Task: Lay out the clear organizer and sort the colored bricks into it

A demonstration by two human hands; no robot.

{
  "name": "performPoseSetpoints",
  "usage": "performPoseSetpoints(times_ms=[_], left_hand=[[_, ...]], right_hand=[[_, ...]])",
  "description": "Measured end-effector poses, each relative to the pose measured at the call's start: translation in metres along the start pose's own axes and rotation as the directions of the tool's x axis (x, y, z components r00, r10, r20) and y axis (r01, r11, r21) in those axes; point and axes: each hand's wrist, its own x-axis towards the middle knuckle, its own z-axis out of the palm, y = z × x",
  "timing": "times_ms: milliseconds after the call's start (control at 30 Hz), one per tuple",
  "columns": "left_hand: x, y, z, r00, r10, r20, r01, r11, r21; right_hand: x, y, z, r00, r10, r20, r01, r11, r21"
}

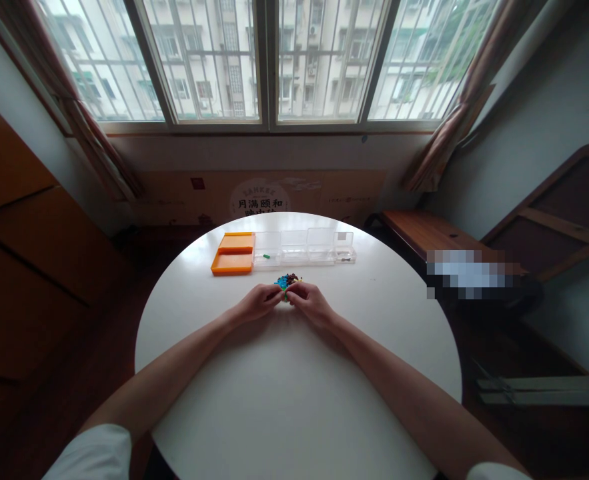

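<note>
My left hand point(260, 302) and my right hand point(311, 303) meet at the near side of a small heap of coloured pieces point(285, 280), mostly blue and dark brown with some green and yellow. A tiny green piece point(286, 296) shows at the right fingertips, which are pinched on it. My left fingers are also pressed together, close against the right ones; what they hold, if anything, is too small to tell. Behind the heap stands a row of clear plastic boxes point(294, 257) with raised lids. One box holds a small green piece point(267, 256).
An orange box point(231, 270) with its lid up stands at the left end of the clear row. Everything rests on a round white table point(294, 387). A wooden bench point(424, 230) is beyond its right edge, and a window point(269, 67) lies ahead.
</note>
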Motion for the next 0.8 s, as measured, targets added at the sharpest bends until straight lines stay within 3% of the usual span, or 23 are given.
performPoseSetpoints(times_ms=[133,300,533,633,800], left_hand=[[0.001,-0.002,-0.002,1.0,-0.009,0.002,0.009,0.993,-0.115],[0.005,-0.007,-0.007,0.988,-0.137,-0.071,0.106,0.937,-0.334],[0.013,-0.016,-0.018,0.872,-0.417,-0.256,0.163,0.74,-0.653],[0.013,-0.018,-0.023,0.844,-0.459,-0.276,0.177,0.725,-0.665],[0.011,-0.017,-0.029,0.858,-0.418,-0.299,0.209,0.815,-0.54]], right_hand=[[0.001,-0.002,0.001,0.999,0.032,-0.024,-0.03,0.997,0.077],[0.002,0.001,0.002,0.996,0.066,-0.06,-0.056,0.987,0.149],[0.002,0.007,0.002,0.996,0.067,-0.065,-0.058,0.989,0.139],[0.002,0.006,0.002,0.996,0.065,-0.056,-0.057,0.99,0.13],[0.002,0.004,0.002,0.997,0.054,-0.054,-0.048,0.994,0.099]])
